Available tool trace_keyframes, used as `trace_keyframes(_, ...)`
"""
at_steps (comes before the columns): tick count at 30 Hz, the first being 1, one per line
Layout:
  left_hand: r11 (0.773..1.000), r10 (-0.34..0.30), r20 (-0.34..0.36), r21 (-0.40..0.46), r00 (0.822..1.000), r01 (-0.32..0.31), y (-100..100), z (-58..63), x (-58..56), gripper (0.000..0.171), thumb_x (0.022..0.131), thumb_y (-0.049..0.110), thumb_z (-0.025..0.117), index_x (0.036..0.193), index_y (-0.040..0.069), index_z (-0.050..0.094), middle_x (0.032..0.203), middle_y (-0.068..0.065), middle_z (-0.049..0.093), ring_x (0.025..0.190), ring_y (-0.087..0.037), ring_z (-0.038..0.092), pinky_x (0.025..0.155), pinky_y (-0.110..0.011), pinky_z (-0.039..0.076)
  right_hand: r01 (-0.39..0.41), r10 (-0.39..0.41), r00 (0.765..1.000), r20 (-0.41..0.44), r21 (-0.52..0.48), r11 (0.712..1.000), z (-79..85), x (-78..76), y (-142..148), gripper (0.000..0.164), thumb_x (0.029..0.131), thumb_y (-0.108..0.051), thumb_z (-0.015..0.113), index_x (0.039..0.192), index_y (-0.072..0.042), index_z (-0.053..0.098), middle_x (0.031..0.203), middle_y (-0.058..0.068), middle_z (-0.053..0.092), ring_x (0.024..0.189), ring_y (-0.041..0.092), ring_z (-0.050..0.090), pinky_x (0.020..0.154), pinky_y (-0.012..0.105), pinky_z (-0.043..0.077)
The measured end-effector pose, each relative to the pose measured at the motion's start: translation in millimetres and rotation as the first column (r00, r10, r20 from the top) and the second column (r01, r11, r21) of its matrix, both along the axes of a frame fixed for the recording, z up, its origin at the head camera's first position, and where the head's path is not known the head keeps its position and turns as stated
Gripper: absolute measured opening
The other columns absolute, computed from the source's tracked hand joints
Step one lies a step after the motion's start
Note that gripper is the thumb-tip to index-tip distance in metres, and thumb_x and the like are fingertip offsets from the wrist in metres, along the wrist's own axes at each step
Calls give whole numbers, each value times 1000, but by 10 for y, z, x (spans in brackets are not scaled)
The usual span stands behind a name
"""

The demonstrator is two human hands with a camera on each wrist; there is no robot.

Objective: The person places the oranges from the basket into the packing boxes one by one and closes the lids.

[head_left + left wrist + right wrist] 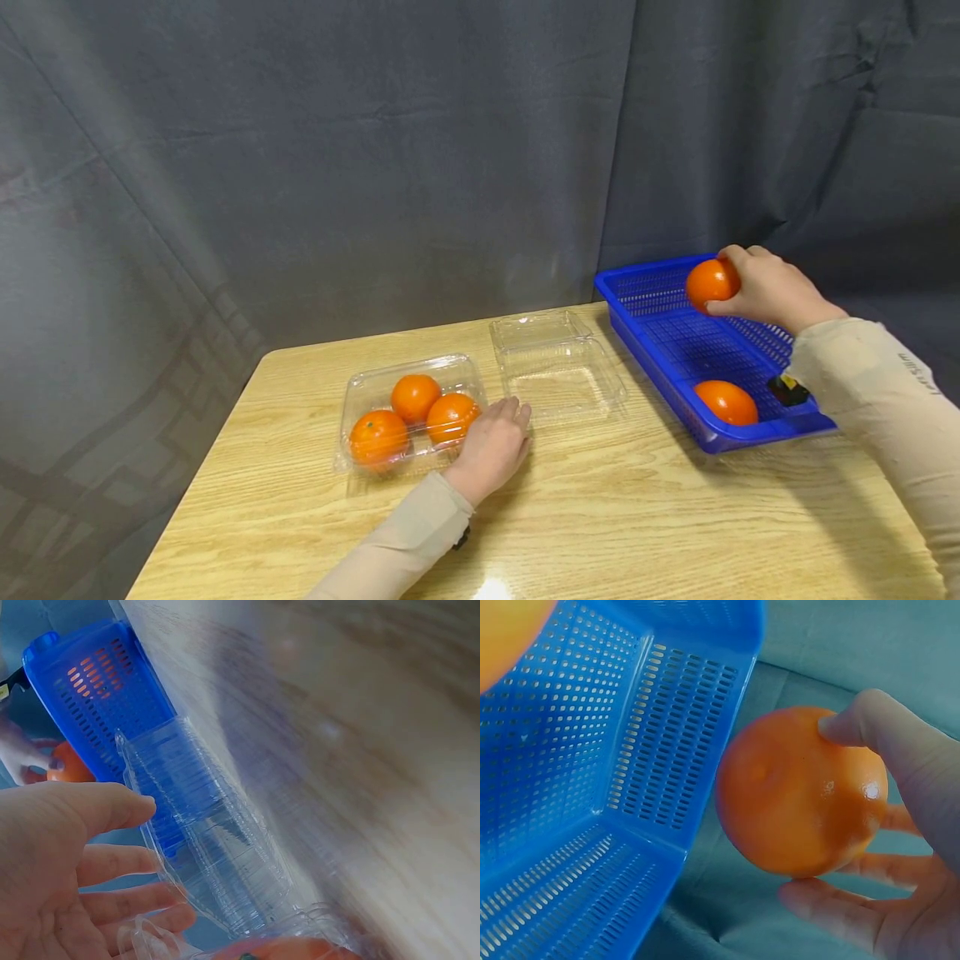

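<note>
My right hand (772, 287) grips an orange (711, 285) above the far part of a blue perforated basket (651, 354). In the right wrist view the thumb lies on one side of this orange (795, 791) and the fingers on the other. Another orange (727, 402) lies at the basket's near end. My left hand (491, 442) is at the right side of a clear plastic box (358, 390) with three oranges inside. Its fingers (120, 861) are spread and relaxed, close to the edge of a second clear box (217, 840), and hold nothing.
The second clear box (558, 379) lies unfolded between the filled box and the basket, with nothing in it. A small black item (789, 389) with a yellow label shows by my right wrist. Behind the wooden table (600, 525) hangs a dark grey curtain (420, 167).
</note>
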State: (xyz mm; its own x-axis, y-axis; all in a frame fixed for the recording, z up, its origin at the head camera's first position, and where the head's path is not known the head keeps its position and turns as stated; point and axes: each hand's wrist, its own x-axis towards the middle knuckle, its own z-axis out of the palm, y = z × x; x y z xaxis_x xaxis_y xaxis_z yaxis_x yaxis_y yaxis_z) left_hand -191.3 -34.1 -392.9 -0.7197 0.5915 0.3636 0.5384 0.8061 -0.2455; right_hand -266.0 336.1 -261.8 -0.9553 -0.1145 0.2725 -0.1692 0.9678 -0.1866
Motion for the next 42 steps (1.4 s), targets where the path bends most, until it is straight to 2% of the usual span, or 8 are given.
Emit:
trace_keyframes(13, 1000, 0, -24, -10, 1000, 0, -7, -1, 2, 42, 83, 31, 69, 117, 8, 64, 118, -9, 65, 107, -20, 64, 93, -28, 52, -13, 13, 999, -33, 8, 1000, 37, 40, -148, 71, 73, -30, 76, 123, 8, 42, 102, 33, 49, 80, 41, 51, 68, 54, 48)
trace_keyframes(28, 1000, -26, -71, 9, 997, 27, -12, -20, -13, 42, 80, 30, 72, 114, 7, 64, 111, -9, 66, 103, -19, 65, 92, -26, 52, -14, 14, 1000, -1, -7, 1000, 60, 59, -288, 73, 75, -31, 75, 126, 6, 39, 107, 32, 47, 84, 42, 50, 73, 56, 48)
trace_keyframes(42, 1000, -17, -43, 2, 999, 17, -7, -18, -8, 42, 81, 30, 71, 116, 7, 64, 114, -9, 65, 105, -19, 65, 94, -27, 52, -42, 42, 999, -31, 8, 999, 85, 86, -413, 74, 74, -32, 75, 127, 4, 39, 107, 32, 47, 81, 43, 52, 71, 56, 49)
